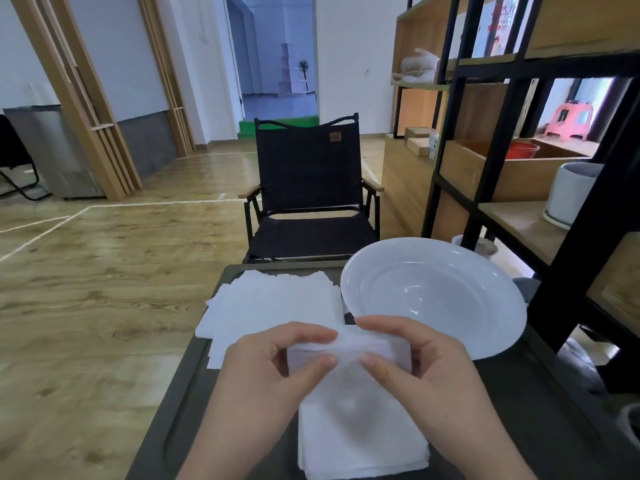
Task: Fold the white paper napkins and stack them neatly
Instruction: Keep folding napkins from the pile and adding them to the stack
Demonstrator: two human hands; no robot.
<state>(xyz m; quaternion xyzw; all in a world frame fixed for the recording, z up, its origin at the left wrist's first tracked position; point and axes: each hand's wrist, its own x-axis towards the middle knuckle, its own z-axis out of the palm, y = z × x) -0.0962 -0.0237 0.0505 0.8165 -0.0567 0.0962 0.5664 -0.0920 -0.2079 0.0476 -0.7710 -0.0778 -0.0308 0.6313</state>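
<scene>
your left hand (273, 362) and your right hand (415, 358) meet over the near middle of the dark table (519, 410), and between them they hold one folded napkin (346, 348) lifted a little above the surface. the left thumb and fingers curl round its left end, pinching it; the right thumb and fingers pinch its right end the same way, thumbs toward you and fingers over the far edge. the napkin runs as a narrow white strip from hand to hand.

directly below your hands, at the near edge of the table, lies a stack of folded napkins (360, 441), roughly squared, its edges a little uneven on the near side. beyond your left hand, on the far left part of the table, sits a looser spread of unfolded napkins (273, 299), their corners fanned out and overlapping.

a white plate (433, 292) stands on the far right of the table, just beside the unfolded napkins, its near rim close to your right hand; you cannot tell whether the rim touches the held napkin.

past the table a black folding chair (308, 188) faces you on the wooden floor (104, 271). a black-framed shelf unit (502, 140) rises on the right, with a white pot (571, 192) on one shelf.
</scene>
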